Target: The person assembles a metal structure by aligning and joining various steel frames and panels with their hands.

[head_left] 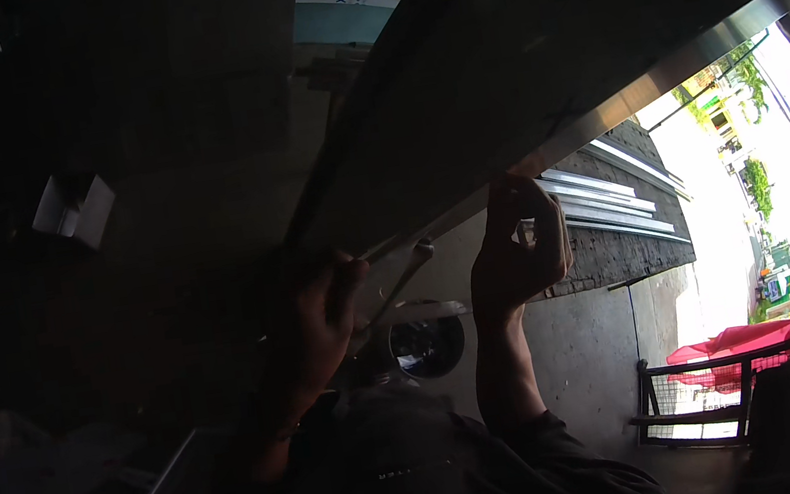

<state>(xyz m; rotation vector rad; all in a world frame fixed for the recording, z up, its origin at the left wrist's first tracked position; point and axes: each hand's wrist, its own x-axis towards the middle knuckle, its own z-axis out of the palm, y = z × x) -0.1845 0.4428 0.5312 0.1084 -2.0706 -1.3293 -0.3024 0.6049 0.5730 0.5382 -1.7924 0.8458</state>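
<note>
A long, dark flat panel point(513, 79) slants across the view from the middle up to the far right. Its near edge is a shiny metal strip point(637, 99). My right hand point(521, 244) is raised to this edge, fingers curled and closed on it with the thumb bent round. Farther left, my left hand point(323, 313) is closed at the lower end of the same edge, thumb on top. Deep shadow hides most of the left fingers and the panel's surface. Between the hands, below the edge, is a pale rod-like piece point(407, 274).
Several silvery metal bars point(611, 204) lie on a worn board point(619, 261) to the right. Beyond stands a black mesh-sided frame point(702, 416) with red cloth point(738, 350). A round dark object point(427, 347) sits below my hands. At left, a pale open box point(73, 216) shows in shadow.
</note>
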